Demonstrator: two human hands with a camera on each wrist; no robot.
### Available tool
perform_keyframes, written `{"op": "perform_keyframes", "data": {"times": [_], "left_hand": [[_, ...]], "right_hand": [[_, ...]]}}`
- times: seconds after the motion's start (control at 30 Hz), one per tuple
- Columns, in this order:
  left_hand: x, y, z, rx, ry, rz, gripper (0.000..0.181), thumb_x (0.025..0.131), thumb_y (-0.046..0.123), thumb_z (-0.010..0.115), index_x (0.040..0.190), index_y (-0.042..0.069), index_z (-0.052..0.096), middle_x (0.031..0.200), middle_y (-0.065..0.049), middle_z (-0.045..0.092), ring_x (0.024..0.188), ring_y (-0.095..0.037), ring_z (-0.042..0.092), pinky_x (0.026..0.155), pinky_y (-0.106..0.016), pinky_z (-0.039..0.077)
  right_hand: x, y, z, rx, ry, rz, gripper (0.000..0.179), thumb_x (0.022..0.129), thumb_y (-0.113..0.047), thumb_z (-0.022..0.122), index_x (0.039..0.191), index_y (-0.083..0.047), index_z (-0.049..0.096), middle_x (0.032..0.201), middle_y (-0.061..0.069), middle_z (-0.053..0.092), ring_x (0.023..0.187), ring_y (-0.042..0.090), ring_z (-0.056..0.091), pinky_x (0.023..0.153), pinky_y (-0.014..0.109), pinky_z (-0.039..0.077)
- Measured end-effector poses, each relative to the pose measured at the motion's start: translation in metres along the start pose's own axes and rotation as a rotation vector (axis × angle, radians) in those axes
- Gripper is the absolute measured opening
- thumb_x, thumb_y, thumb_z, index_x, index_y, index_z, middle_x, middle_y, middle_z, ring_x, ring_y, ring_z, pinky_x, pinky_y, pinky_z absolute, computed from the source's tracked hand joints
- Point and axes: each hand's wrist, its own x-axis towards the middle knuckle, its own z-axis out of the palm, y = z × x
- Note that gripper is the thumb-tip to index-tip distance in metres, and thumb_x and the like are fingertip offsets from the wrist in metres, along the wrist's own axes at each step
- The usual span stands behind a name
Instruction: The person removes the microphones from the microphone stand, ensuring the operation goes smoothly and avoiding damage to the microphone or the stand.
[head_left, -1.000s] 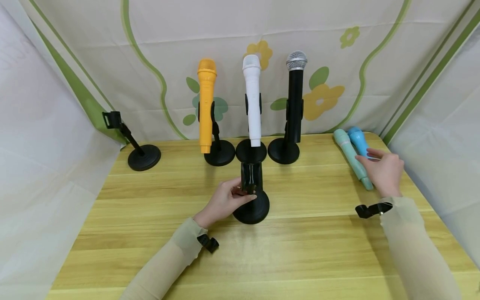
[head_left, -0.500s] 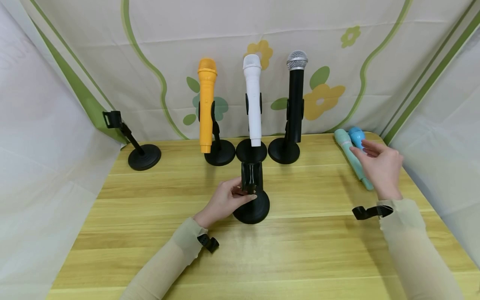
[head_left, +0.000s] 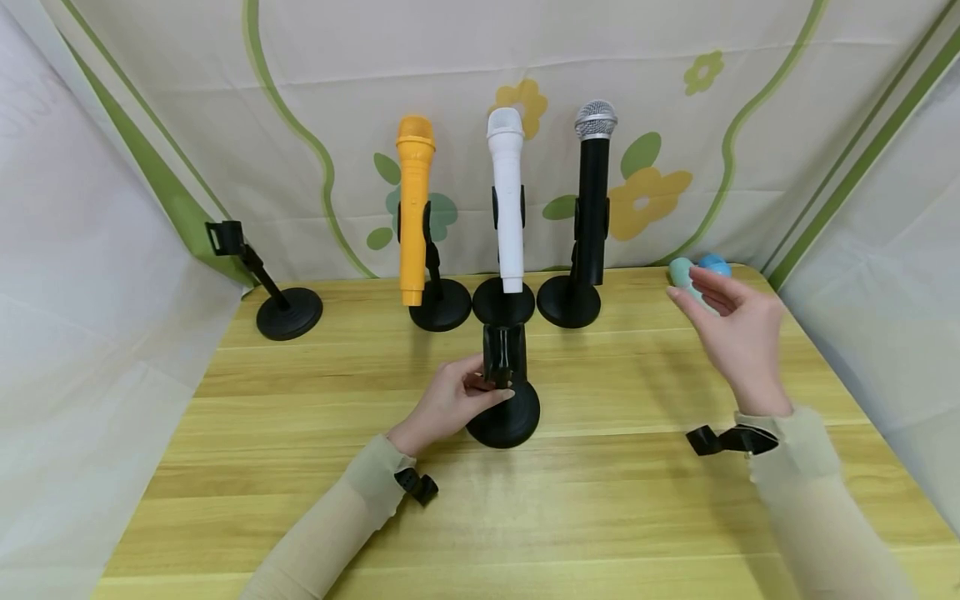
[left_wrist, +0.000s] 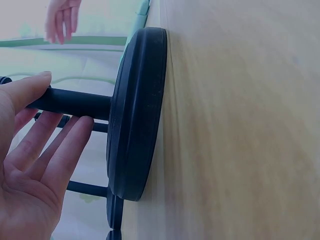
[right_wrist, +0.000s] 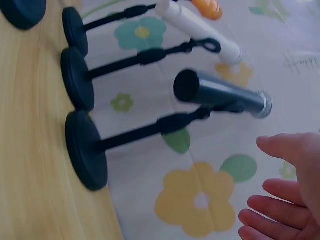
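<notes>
My left hand (head_left: 450,398) holds the pole of a black microphone stand (head_left: 504,421) at the middle of the table, thumb on one side and fingers on the other. Its clip is vacant, and the round base (left_wrist: 137,115) sits on the wood in the left wrist view. At the right, my right hand (head_left: 738,337) is raised, thumb apart from the fingers, with nothing in it. Behind that hand lie a mint-green microphone (head_left: 681,272) and a blue microphone (head_left: 715,264), both largely hidden. The right wrist view shows the right hand (right_wrist: 287,195) apart from the stands.
Along the back edge, three black stands carry an orange microphone (head_left: 414,217), a white microphone (head_left: 509,204) and a black microphone (head_left: 593,200). Another stand (head_left: 288,314) with a vacant clip stands at the back left. A flowered curtain (head_left: 337,67) hangs behind the table.
My right hand has risen off the mint-green and blue microphones and shifted left, its fingers spreading apart, with both microphones left lying. The left hand and its stand stay put.
</notes>
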Motion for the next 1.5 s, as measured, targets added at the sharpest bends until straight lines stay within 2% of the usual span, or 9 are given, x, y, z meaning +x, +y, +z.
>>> {"op": "perform_keyframes", "data": {"times": [0.13, 0.27, 0.47, 0.57, 0.8, 0.9, 1.17, 1.4, 1.5], "left_hand": [[0.000, 0.001, 0.000, -0.003, 0.002, 0.006, 0.023, 0.089, -0.004, 0.076, 0.111, -0.004, 0.069, 0.098, -0.015, 0.071, 0.086, -0.020, 0.071, 0.078, -0.045, 0.060], [0.000, 0.001, 0.000, -0.004, 0.007, 0.012, 0.023, 0.089, -0.005, 0.076, 0.111, -0.004, 0.069, 0.098, -0.015, 0.071, 0.086, -0.019, 0.071, 0.078, -0.045, 0.060], [0.001, -0.001, 0.000, 0.018, 0.014, 0.014, 0.025, 0.088, -0.004, 0.078, 0.111, 0.004, 0.070, 0.098, -0.012, 0.072, 0.085, -0.016, 0.071, 0.077, -0.041, 0.061], [0.002, -0.001, 0.000, 0.021, 0.011, 0.009, 0.025, 0.088, -0.004, 0.078, 0.110, 0.004, 0.071, 0.098, -0.011, 0.072, 0.084, -0.016, 0.070, 0.077, -0.040, 0.061], [0.005, -0.035, 0.000, 0.000, -0.018, 0.013, 0.026, 0.090, 0.012, 0.080, 0.114, 0.014, 0.071, 0.101, 0.001, 0.073, 0.087, -0.014, 0.070, 0.078, -0.033, 0.060], [0.006, -0.036, 0.000, 0.001, -0.024, 0.017, 0.026, 0.091, 0.012, 0.080, 0.115, 0.015, 0.071, 0.102, 0.002, 0.072, 0.087, -0.013, 0.071, 0.078, -0.032, 0.060], [0.005, -0.037, 0.000, -0.009, -0.028, 0.024, 0.028, 0.091, 0.012, 0.080, 0.117, 0.017, 0.071, 0.101, 0.004, 0.072, 0.088, -0.014, 0.071, 0.078, -0.033, 0.061], [0.004, -0.039, 0.000, -0.026, -0.038, 0.027, 0.028, 0.092, 0.010, 0.078, 0.118, 0.007, 0.070, 0.102, 0.002, 0.072, 0.089, -0.015, 0.071, 0.079, -0.034, 0.060], [0.004, -0.041, -0.001, -0.028, -0.038, 0.031, 0.029, 0.092, 0.011, 0.079, 0.119, 0.007, 0.070, 0.102, 0.002, 0.072, 0.089, -0.015, 0.071, 0.079, -0.034, 0.060]], "right_hand": [[-0.007, -0.017, 0.008, 0.050, -0.001, -0.064, 0.045, 0.088, -0.029, 0.083, 0.129, -0.012, 0.072, 0.124, 0.006, 0.071, 0.109, 0.005, 0.066, 0.089, 0.016, 0.052], [-0.012, -0.032, 0.016, 0.122, -0.027, -0.128, 0.043, 0.089, -0.022, 0.083, 0.128, -0.009, 0.072, 0.124, 0.008, 0.071, 0.112, 0.012, 0.067, 0.092, 0.019, 0.052], [-0.023, -0.054, 0.029, 0.225, -0.124, -0.187, 0.041, 0.090, -0.014, 0.081, 0.129, -0.010, 0.071, 0.127, 0.007, 0.069, 0.118, 0.016, 0.064, 0.098, 0.024, 0.050], [-0.028, -0.066, 0.036, 0.283, -0.177, -0.213, 0.040, 0.091, -0.010, 0.080, 0.130, -0.009, 0.071, 0.127, 0.008, 0.069, 0.120, 0.017, 0.063, 0.102, 0.027, 0.048], [-0.036, -0.090, 0.051, 0.410, -0.286, -0.281, 0.041, 0.091, 0.000, 0.076, 0.132, -0.007, 0.069, 0.131, 0.008, 0.067, 0.124, 0.022, 0.061, 0.105, 0.031, 0.046], [-0.039, -0.098, 0.056, 0.442, -0.336, -0.300, 0.043, 0.092, 0.001, 0.075, 0.133, -0.007, 0.068, 0.132, 0.009, 0.066, 0.125, 0.023, 0.060, 0.106, 0.032, 0.046], [-0.047, -0.111, 0.073, 0.519, -0.494, -0.325, 0.045, 0.093, -0.002, 0.075, 0.136, -0.009, 0.065, 0.135, 0.009, 0.064, 0.126, 0.025, 0.059, 0.106, 0.037, 0.047], [-0.055, -0.116, 0.089, 0.546, -0.623, -0.335, 0.044, 0.092, -0.005, 0.077, 0.135, -0.009, 0.066, 0.134, 0.003, 0.065, 0.125, 0.023, 0.059, 0.108, 0.040, 0.044], [-0.058, -0.117, 0.092, 0.568, -0.649, -0.333, 0.043, 0.092, -0.005, 0.078, 0.134, -0.009, 0.067, 0.132, 0.003, 0.066, 0.124, 0.024, 0.060, 0.108, 0.040, 0.045]]}}
